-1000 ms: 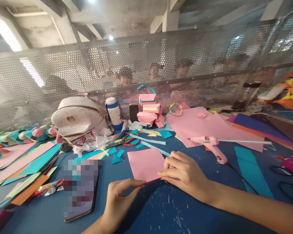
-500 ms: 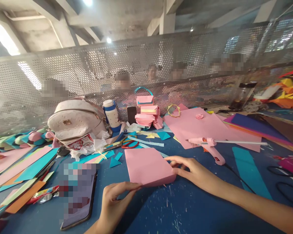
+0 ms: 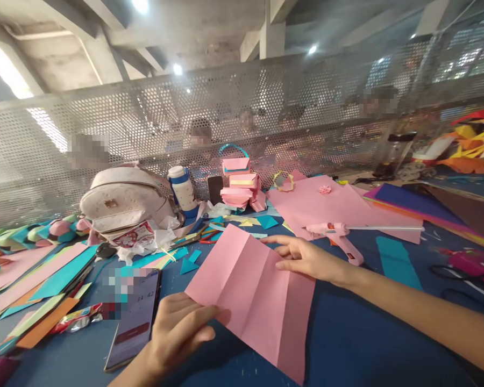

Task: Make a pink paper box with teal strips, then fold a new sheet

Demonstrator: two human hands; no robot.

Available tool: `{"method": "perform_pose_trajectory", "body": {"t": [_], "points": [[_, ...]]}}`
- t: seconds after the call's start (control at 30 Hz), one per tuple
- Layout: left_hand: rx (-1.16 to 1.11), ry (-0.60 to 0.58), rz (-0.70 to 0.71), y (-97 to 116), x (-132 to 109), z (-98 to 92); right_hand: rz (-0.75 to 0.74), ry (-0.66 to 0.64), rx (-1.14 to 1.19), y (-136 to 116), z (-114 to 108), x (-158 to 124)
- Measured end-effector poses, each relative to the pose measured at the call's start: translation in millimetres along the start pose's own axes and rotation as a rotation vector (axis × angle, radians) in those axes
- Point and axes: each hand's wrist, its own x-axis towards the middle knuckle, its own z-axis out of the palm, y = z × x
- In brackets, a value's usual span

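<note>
A creased sheet of pink paper (image 3: 254,295) is tilted above the blue table, opened out with several parallel folds across it. My right hand (image 3: 306,258) is closed on its upper right edge, thumb on the near face and fingers partly behind. At the lower left edge is my left hand (image 3: 185,328), its index fingertip touching or just beside the paper. The left thumb stands apart from that finger and off the sheet. Right of the paper lies a pink glue gun (image 3: 339,236) with a long glue stick in its back.
A phone (image 3: 135,317) lies left of my left hand. Farther back are a pale backpack (image 3: 125,199), a bottle (image 3: 183,193), folded pink paper boxes (image 3: 242,188) and large pink sheets (image 3: 347,207). Paper strips (image 3: 60,274) cover the left side. Behind stands a perforated metal screen (image 3: 145,118).
The pink paper, folded over half a second ago, has opened out and turned so its creases show. My left hand's thumb has come away from its edge; the right hand keeps hold.
</note>
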Motion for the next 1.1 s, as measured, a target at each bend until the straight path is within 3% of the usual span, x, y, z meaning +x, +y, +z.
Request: {"method": "perform_pose_trajectory", "body": {"t": [0.1, 0.2, 0.3, 0.47, 0.53, 0.67, 0.77, 0.83, 0.93, 1.03, 1.1], "points": [[0.206, -0.051, 0.168, 8, -2, -8.1, 0.048, -0.086, -0.068, 12, -5, 7], [0.436, -0.058, 0.393, 24, -10, -3.8, 0.048, -0.159, -0.159, 17, -4, 15], [0.426, -0.117, 0.535, 34, -17, 2.7, -0.001, -0.271, -0.177, 12, 3, 24], [0.326, -0.445, 0.469, 33, -14, 4.2, -0.055, -0.356, -0.185, 6, 13, 41], [0.322, -0.485, 0.445, 32, -12, 4.6, -0.063, -0.348, -0.194, 8, 14, 47], [0.355, -0.451, 0.367, 29, -18, 7.7, -0.048, -0.284, -0.198, 12, 14, 51], [0.342, -0.344, 0.174, 20, -25, 8.8, 0.018, -0.265, -0.103, 8, 17, 45], [0.217, -0.254, 0.011, 12, -28, 8.1, 0.057, -0.268, 0.043, 1, 19, 38], [-0.092, -0.118, -0.414, 4, -28, 7.1, 0.082, -0.151, 0.209, -6, 20, 30], [-0.376, 0.227, -0.971, 3, -25, 11.0, 0.015, -0.024, 0.194, -3, 22, 26], [-0.582, 0.473, -1.229, 5, -22, 17.1, -0.043, -0.03, 0.167, 1, 27, 23]]}}
